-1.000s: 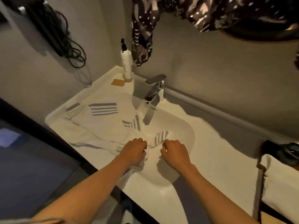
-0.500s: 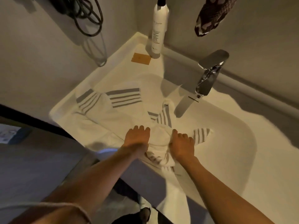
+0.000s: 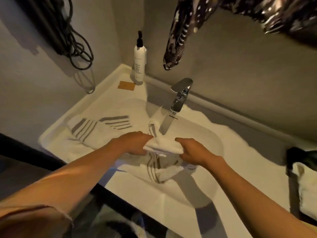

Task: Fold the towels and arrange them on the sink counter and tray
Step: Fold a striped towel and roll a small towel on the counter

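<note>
**Both hands on one towel**

The left hand [image 3: 133, 143] and right hand [image 3: 193, 151] each grip an end of a bunched white towel [image 3: 162, 146] – fingers curled round it – above the sink [image 3: 202, 134], striped towels [image 3: 96, 129] on the bench beside.

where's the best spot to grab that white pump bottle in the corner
Take the white pump bottle round the middle of its straight body, coming from the front right, the faucet side. It stands upright in the wall corner, so the back and left are blocked, and the black pump on top is narrow.
</note>
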